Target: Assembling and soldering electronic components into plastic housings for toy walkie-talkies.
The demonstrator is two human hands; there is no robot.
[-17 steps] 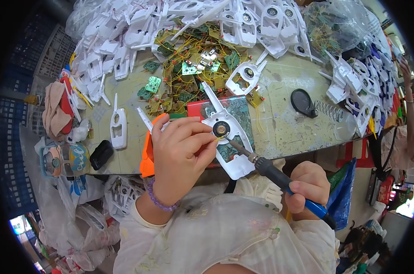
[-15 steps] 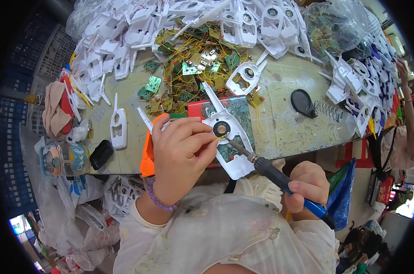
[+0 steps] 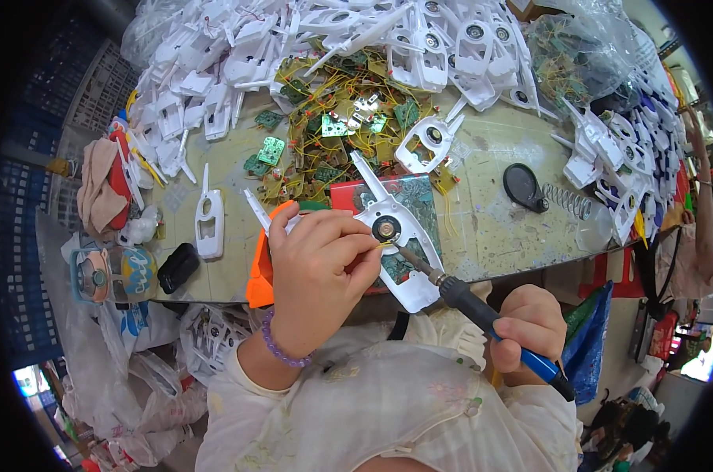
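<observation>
Bracelet [image 3: 274, 346], one, purple and beaded, circles the wrist of the left hand [image 3: 321, 263], whose thumb and fingertips pinch together on a thin yellow wire [image 3: 385, 244]. The right hand [image 3: 533, 326] is curled around one soldering iron [image 3: 468, 300] with a blue and black handle, the tip near the wire. Before the two hands, one white housing [image 3: 413, 296] with one round black speaker [image 3: 386, 229] lies aslant at the table's near edge, partly over a red and green flat item [image 3: 347, 195]. One orange object [image 3: 260, 271] is half hidden by the left hand. Two white frames lie separately: a slim one [image 3: 209, 228] to the left, a speaker-fitted one [image 3: 427, 140] farther off. The green circuit boards [image 3: 323, 171] and the heaped white parts [image 3: 238, 51] overlap too much to count.

Under the table, a clear bag [image 3: 207, 330] holds white parts; at the far right, another plastic bag [image 3: 565, 67] holds boards with yellow wires.

The greenish tabletop [image 3: 486, 200] is stained and scuffed; blue latticework [image 3: 30, 228] stands to the left, and a pale floor [image 3: 624, 334] shows on the right
</observation>
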